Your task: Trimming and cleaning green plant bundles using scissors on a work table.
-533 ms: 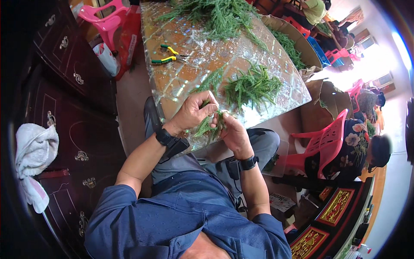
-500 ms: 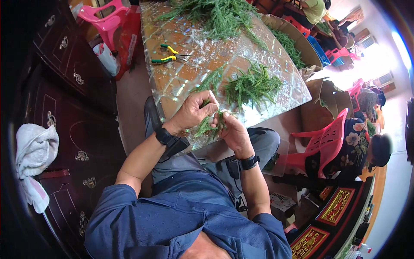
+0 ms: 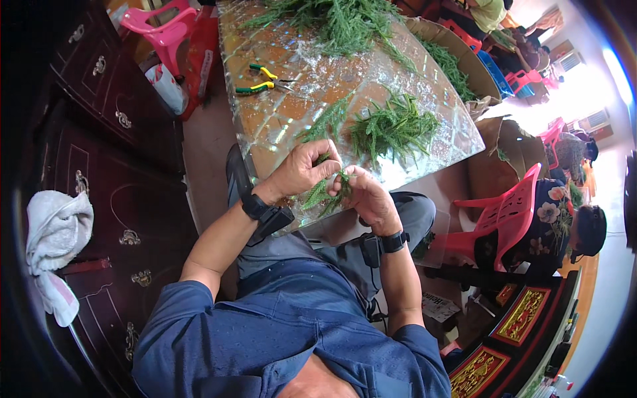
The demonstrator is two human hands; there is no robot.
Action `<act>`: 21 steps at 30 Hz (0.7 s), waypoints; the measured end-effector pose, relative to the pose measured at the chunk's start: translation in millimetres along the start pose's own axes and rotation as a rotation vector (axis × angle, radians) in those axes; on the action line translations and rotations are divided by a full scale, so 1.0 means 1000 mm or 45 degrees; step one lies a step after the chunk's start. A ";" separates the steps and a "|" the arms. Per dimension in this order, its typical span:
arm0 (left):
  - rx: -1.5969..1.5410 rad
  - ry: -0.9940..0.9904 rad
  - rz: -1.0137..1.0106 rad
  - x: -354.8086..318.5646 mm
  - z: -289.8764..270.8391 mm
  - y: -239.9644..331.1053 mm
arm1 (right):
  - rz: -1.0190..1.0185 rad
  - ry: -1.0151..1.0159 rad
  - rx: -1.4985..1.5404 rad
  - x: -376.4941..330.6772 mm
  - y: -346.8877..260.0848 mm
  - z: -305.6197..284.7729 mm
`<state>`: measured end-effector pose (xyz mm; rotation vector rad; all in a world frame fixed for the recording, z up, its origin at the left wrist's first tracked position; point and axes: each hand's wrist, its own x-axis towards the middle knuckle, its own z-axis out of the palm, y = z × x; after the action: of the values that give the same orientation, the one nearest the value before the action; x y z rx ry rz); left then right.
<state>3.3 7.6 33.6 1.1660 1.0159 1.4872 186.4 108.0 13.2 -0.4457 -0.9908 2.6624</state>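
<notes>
My left hand (image 3: pixel 302 170) is closed, thumb against curled fingers, around a green artificial pine sprig (image 3: pixel 317 196) at the table's near edge. My right hand (image 3: pixel 373 198) pinches the same greenery at its upper end, thumb and fingertips close to the left thumb. Needled tips hang down between the two hands; the exact stem joint is hidden by fingers. Just beyond them lies a loose heap of green sprigs (image 3: pixel 393 129), and a single sprig (image 3: pixel 326 121) rests flat to its left. Pliers with yellow and green handles (image 3: pixel 265 85) lie farther off on the table.
The table (image 3: pixel 265 132) has a shiny clear cover with white flecks. A larger green pile (image 3: pixel 345 26) is at its far end. Right of it stand cardboard boxes (image 3: pixel 507 156) and a pink chair (image 3: pixel 497 219) beside a seated person. Dark drawers (image 3: pixel 119 172) line the left.
My right hand has drawn slightly right and toward me, its wrist turning a little, with the fingers still pinching the sprig. My left hand keeps its grip. The whole view has shifted slightly.
</notes>
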 end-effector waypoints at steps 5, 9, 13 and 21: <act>0.261 -0.047 0.046 0.000 -0.001 0.002 | 0.083 0.071 -0.299 0.001 -0.009 -0.008; 0.313 -0.029 -0.042 -0.002 0.001 0.005 | 0.102 0.073 -0.389 0.002 -0.009 -0.007; 0.366 -0.045 -0.027 -0.002 -0.003 0.004 | 0.112 0.089 -0.434 0.002 -0.008 -0.005; -0.038 -0.114 -0.062 0.002 -0.002 0.000 | 0.092 -0.036 -0.087 0.003 0.006 -0.030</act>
<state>1.5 9.6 33.6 1.1683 0.9518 1.3953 193.7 122.5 -13.0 -0.4678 -1.0965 2.7124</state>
